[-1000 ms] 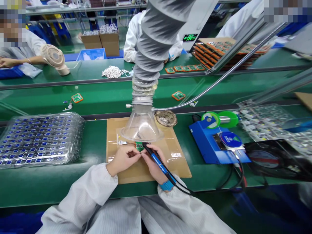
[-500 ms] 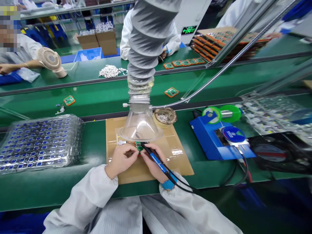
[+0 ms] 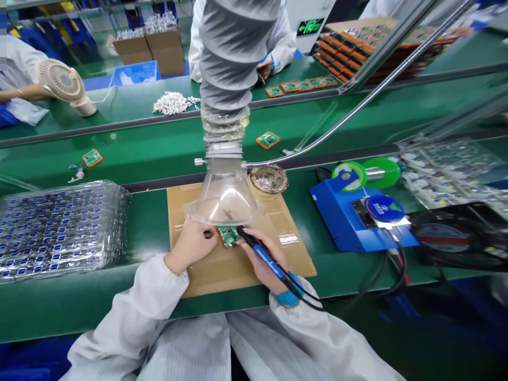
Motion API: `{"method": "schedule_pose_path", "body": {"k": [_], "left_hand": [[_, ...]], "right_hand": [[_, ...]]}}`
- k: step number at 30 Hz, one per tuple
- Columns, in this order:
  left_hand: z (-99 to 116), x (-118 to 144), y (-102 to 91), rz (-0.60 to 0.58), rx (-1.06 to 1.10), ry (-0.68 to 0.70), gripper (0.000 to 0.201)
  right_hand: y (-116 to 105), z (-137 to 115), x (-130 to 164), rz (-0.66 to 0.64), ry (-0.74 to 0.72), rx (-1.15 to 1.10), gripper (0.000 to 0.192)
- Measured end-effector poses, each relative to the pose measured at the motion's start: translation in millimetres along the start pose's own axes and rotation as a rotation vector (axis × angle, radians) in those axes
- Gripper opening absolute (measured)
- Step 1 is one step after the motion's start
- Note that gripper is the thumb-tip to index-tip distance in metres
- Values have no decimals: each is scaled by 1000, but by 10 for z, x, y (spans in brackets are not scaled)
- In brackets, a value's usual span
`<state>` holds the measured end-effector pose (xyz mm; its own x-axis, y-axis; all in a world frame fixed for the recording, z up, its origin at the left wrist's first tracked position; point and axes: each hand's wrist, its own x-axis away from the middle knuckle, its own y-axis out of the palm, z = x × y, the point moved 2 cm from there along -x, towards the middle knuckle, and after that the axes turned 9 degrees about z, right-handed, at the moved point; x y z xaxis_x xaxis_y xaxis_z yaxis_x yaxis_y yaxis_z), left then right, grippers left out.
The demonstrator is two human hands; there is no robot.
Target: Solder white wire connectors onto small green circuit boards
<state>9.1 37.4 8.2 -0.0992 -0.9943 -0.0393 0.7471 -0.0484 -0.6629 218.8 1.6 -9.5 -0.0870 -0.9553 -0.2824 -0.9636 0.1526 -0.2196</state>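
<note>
**Iron on the board, fingers at the edge**

Here is the small green circuit board (image 3: 229,236), lying flat on the cardboard mat (image 3: 238,267) right under the clear fume hood (image 3: 225,201). The left hand (image 3: 191,244) comes in from the board's left side, fingers curled and pinching at its near edge, though exactly what sits between the fingertips is hidden. The right hand (image 3: 265,259) is wrapped pen-style around the blue-handled soldering iron (image 3: 266,257), its dark tip resting at the board's upper right corner, black cord trailing back over the sleeve.

That board looks light and stiff, thin enough to skid on the cardboard at a nudge, so a hold at the bare edges seems the safe one, clear of the parts on its face. The iron is a grip-only tool: the blue handle is the place to hold, well back from the tip.

Off to the right stands the blue soldering station (image 3: 359,222) with its green solder spool (image 3: 362,172); to the left, stacked clear trays (image 3: 59,227); behind the hood, a round tip-cleaner dish (image 3: 269,179).
</note>
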Motion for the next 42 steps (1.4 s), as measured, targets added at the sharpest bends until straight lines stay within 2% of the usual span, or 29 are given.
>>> {"method": "schedule_pose_path", "body": {"k": [4, 6, 10, 15, 29, 42], "left_hand": [[-27, 5, 18, 36, 14, -7, 20], [-40, 4, 33, 32, 27, -7, 21], [-58, 7, 59, 16, 22, -13, 20], [-62, -3, 63, 19, 0, 32, 15], [25, -51, -7, 49, -28, 117, 15], [54, -67, -30, 40, -54, 111, 12]], "right_hand": [[-208, 73, 60, 198, -47, 47, 18], [-272, 124, 114, 237, -53, 8, 15], [-271, 135, 179, 133, -99, 6, 9], [-213, 36, 148, 56, -157, 86, 13], [-181, 14, 114, 46, -178, 117, 9], [-161, -36, 71, 64, -183, 123, 6]]}}
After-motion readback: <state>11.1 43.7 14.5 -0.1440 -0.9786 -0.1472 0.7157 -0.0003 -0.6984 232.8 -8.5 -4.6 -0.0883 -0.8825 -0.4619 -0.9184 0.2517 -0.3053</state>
